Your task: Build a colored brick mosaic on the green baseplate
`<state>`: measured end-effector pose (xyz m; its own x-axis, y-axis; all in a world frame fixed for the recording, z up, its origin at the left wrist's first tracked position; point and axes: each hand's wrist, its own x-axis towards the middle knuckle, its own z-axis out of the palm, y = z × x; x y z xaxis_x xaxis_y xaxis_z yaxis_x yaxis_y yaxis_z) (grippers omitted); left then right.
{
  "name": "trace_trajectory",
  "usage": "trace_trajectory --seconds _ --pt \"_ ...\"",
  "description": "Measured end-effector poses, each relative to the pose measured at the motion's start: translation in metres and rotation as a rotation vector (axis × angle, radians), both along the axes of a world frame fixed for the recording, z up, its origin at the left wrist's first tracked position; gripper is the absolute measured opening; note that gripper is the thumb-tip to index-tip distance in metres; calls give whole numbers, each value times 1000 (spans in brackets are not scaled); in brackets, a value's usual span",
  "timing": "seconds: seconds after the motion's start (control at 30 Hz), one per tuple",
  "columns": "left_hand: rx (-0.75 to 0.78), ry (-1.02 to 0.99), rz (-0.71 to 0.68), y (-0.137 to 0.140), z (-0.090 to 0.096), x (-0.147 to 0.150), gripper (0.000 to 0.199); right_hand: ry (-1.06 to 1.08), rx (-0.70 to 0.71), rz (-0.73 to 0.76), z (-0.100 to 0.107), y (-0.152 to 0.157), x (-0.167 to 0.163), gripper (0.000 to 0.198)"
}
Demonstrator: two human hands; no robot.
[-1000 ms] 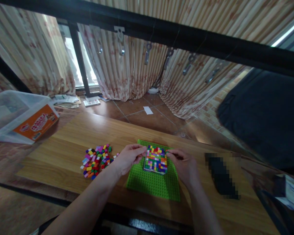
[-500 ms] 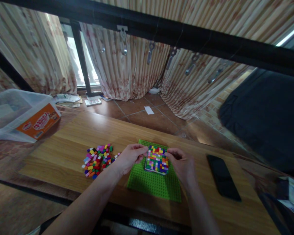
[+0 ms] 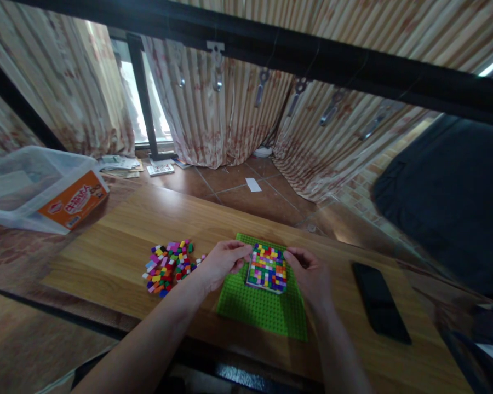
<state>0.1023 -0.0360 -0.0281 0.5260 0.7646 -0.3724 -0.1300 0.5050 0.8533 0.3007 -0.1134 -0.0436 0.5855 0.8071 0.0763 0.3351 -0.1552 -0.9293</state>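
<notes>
A square block of multicoloured toy bricks is at the far part of a green studded baseplate. I cannot tell whether it rests on the studs or is held just above them. My left hand is closed, thumb and fingers pinching the block's upper left corner. At the upper right corner my right hand is closed too, its thumb and index finger against the block's edge. Left of my left forearm lies a loose pile of small coloured bricks, partly behind that hand.
The wooden table carries a black phone on the right. A clear plastic box with an orange label stands at the far left. Overhead runs a dark bar with metal hooks hanging from it.
The whole view has shifted a little, so everything appears slightly further right. Both hands stay at the brick block's upper corners, with only a slight change in the right fingers.
</notes>
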Motion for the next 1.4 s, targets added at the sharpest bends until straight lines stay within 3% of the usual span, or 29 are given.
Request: trace_trajectory --seconds 0.33,1.17,1.4 --pt "22 21 -10 -1 -1 2 31 153 13 3 -4 3 -4 34" --pt "55 33 -24 -4 -1 3 34 53 20 79 -3 2 -4 30" --pt "77 6 -68 -4 5 0 42 -215 92 -8 6 -4 -19 35"
